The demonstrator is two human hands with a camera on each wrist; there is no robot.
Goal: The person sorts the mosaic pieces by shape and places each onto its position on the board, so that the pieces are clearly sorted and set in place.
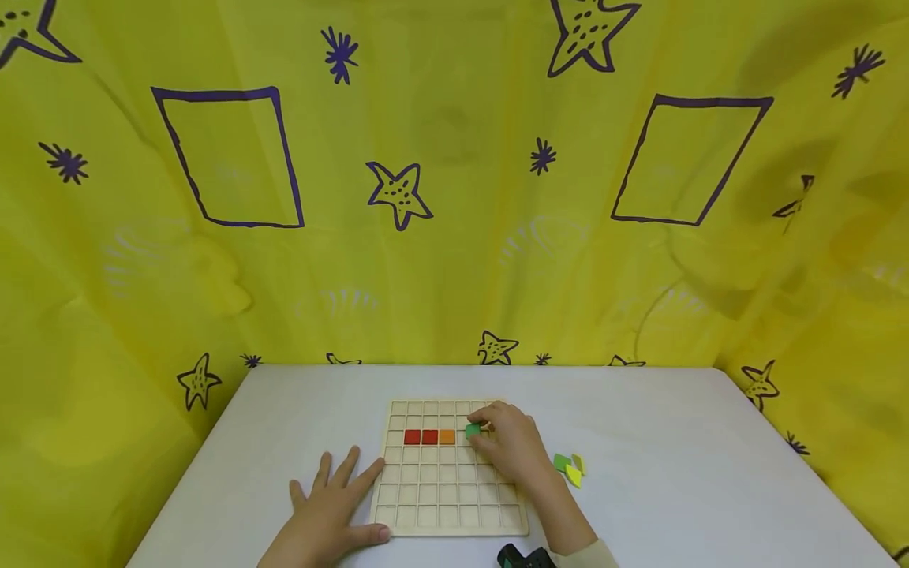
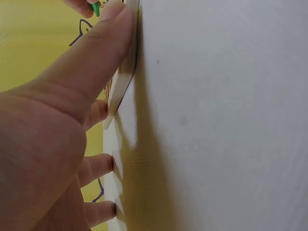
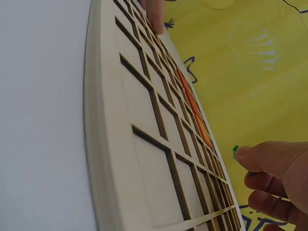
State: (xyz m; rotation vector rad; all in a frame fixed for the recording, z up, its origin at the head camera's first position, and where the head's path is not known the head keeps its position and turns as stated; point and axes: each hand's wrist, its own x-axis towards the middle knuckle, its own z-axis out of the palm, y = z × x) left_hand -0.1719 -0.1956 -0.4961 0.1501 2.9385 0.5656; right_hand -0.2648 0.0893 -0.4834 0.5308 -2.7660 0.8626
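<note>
A wooden grid board lies on the white table, its square cells bounded by thin raised strips. In its second row sit two red square tiles and an orange square tile, side by side. Between thumb and fingers my right hand pinches a green square tile just above the board, right of the orange one. The same green tile shows partly in the right wrist view. My left hand lies with fingers spread, thumb and index finger touching the board's left side.
To the right of the board lie a green tile and yellow curved pieces. A black device is at the right wrist. Behind the white table hangs a yellow cloth with purple drawings.
</note>
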